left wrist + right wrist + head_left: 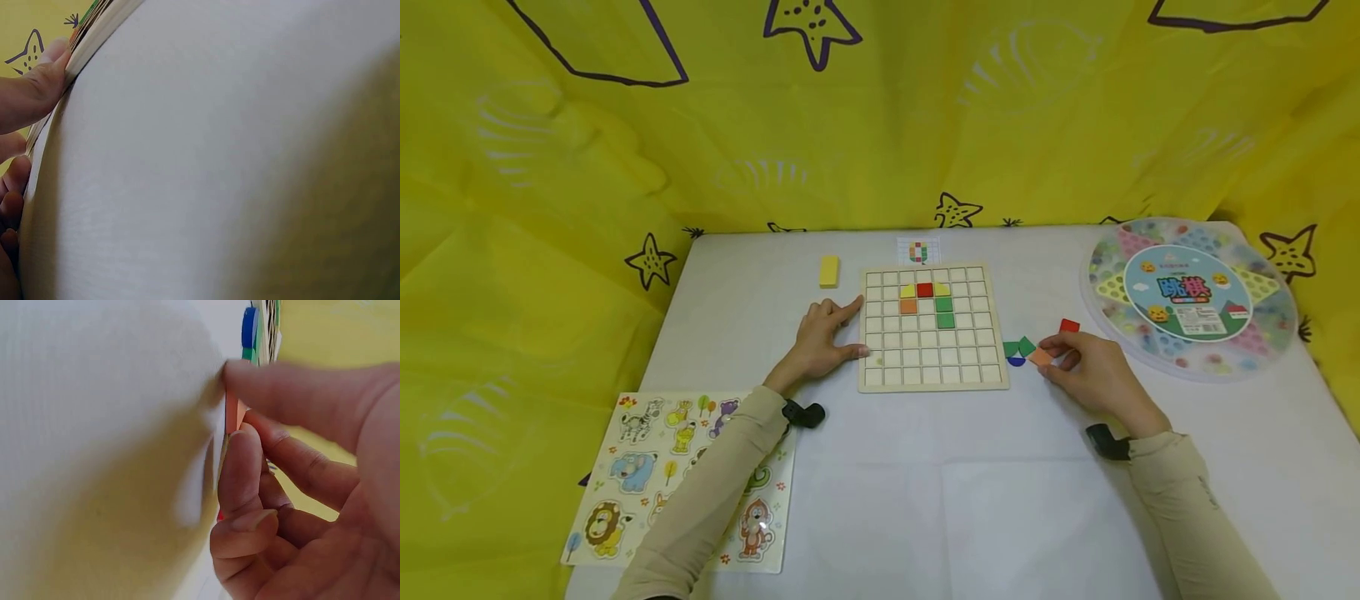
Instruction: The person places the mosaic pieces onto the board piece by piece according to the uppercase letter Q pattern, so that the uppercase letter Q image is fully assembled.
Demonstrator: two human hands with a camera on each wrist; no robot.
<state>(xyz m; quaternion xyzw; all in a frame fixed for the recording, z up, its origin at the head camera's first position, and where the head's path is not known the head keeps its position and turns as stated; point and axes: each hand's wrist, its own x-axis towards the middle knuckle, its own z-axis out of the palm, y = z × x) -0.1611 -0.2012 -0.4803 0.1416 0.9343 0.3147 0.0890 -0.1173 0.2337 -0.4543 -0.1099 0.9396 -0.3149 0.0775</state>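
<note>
A wooden grid board [932, 367] lies mid-table with yellow, red, orange and green tiles [925, 298] set in its upper rows. My left hand [826, 337] rests on the cloth against the board's left edge [78, 47], its straight fingers [37, 84] touching the edge. To the right of the board, my right hand [1086, 367] pinches an orange tile [1041, 357] between thumb and fingers [240, 469]; the orange tile [231, 412] lies at the table surface. Green and blue pieces [1018, 350] lie just left of it, and a red tile [1069, 326] lies behind the hand.
A round boxed Chinese-checkers set [1187, 293] sits at the right. A yellow block [828, 271] and a small pattern card [917, 250] lie behind the board. An animal puzzle board [647, 467] lies front left under my left forearm. Yellow cloth hangs behind.
</note>
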